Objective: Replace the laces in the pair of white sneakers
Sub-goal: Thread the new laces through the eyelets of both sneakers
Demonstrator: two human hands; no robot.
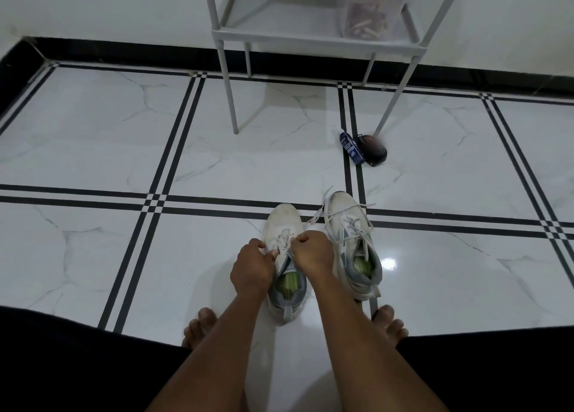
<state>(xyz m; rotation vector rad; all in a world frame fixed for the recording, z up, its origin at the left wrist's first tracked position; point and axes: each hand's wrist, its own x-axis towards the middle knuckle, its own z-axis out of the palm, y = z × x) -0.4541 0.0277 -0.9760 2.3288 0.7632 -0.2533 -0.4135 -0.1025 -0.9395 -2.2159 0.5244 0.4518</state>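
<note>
White sneakers (310, 250) lengthwise, toes away (side-by-side)

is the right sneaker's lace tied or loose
Loose. The right sneaker has its lace threaded but untied, with slack ends trailing over the toe and onto the floor.

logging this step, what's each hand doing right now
Left hand: pinching the lace on the left sneaker.
Right hand: fingers curled, gripping the same lace.

grey shelf rack (316, 37), red-lidded container (374, 10), blue tube (351, 147), black case (374, 150)
</note>
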